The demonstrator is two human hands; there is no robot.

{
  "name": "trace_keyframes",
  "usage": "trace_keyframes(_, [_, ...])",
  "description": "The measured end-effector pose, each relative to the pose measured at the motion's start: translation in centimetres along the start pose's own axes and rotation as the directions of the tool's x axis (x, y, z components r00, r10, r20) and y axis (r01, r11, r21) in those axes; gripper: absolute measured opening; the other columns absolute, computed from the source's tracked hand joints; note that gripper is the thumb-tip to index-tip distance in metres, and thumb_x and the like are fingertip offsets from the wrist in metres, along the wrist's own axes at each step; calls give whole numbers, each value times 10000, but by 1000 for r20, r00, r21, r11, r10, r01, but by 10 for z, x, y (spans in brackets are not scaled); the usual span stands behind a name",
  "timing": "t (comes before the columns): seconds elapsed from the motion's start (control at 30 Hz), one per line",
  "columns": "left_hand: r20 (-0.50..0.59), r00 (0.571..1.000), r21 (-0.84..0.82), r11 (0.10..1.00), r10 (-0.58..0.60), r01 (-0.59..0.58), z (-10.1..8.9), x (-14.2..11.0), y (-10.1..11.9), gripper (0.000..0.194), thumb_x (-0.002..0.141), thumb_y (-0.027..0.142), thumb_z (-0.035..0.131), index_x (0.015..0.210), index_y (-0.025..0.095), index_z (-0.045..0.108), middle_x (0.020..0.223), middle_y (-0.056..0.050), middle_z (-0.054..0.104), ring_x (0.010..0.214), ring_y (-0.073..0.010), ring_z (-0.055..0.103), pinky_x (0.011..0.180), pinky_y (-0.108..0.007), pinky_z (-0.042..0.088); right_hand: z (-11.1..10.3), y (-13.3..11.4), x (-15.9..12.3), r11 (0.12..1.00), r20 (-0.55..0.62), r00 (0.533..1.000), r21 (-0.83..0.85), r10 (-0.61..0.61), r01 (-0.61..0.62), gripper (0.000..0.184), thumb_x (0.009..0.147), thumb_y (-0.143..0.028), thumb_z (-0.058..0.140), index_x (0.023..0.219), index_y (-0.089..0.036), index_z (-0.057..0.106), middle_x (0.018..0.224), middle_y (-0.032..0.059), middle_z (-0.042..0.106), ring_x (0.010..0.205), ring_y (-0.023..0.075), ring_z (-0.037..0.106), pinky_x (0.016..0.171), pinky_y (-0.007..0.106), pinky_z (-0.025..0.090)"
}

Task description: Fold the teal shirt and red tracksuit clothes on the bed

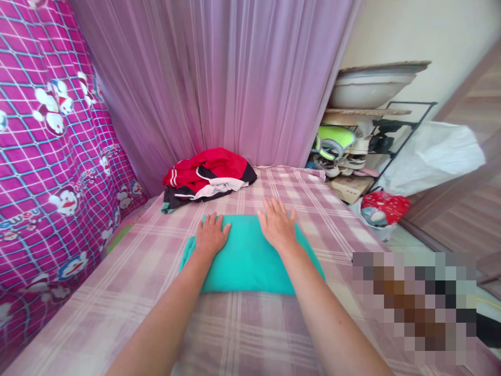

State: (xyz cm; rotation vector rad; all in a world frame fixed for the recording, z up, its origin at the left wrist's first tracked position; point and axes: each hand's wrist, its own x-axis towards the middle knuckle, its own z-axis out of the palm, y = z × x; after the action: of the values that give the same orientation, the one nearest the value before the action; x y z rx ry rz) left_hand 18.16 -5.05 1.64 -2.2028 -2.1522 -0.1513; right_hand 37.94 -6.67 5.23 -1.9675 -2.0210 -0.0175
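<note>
A teal folded cloth (246, 261), likely a garment, lies flat on the plaid-covered surface (242, 334) in front of me. On its upper left part rests my left hand (211, 235), palm down with the fingers stretched out. My right hand (278, 225) is at the cloth's upper right, fingers spread and slightly blurred, their tips reaching past the far edge. Neither hand grips anything. Beyond them sits a crumpled heap of red, black and white clothing (223, 175).
A purple curtain (235, 78) hangs behind the surface, and pink cartoon-print fabric (50, 156) hangs at left. To the right stands a rack with shoes (354, 159) and large basins (371, 86). A white bag (434, 156) and a red bag (387, 209) are beside it.
</note>
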Motion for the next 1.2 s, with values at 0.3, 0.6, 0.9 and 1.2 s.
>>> trace_keyframes(0.3, [0, 1000, -36, 999, -13, 13, 0, -1, -1, 619, 989, 524, 253, 1485, 190, 410, 1592, -120, 326, 1462, -311, 292, 1164, -498, 267, -1, -26, -6, 996, 343, 935, 27, -92, 88, 597, 1007, -476, 229, 1538, -220, 325, 1602, 119, 294, 1474, 293, 231, 1160, 612, 108])
trace_keyframes(0.6, [-20, 1000, -50, 999, -16, 15, -1, -3, 0, 577, 992, 482, 275, 1477, 206, 425, 1579, -113, 356, 1453, -301, 313, 1159, -500, 274, 24, -50, -31, 991, 327, 936, 60, -130, 117, 579, 1008, -458, 230, 1521, -225, 367, 1611, 109, 273, 1484, 284, 205, 1162, 607, 107])
trace_keyframes(0.9, [-11, 1000, -64, 998, -8, 7, 1, -1, -1, 603, 990, 505, 259, 1485, 195, 412, 1587, -118, 340, 1458, -312, 300, 1160, -507, 273, -6, 7, -27, 999, 28, 1000, -48, 14, -13, 573, 1023, -439, 187, 1544, -236, 308, 1606, 107, 290, 1481, 287, 201, 1158, 595, 92])
trace_keyframes(1.2, [-7, 1000, -63, 998, -10, 9, 1, -1, -1, 611, 987, 510, 257, 1487, 192, 408, 1588, -120, 336, 1458, -314, 300, 1163, -508, 270, -1, 34, -42, 994, 83, 996, -104, 31, -23, 579, 1020, -454, 187, 1545, -243, 311, 1607, 96, 290, 1475, 292, 219, 1161, 586, 133])
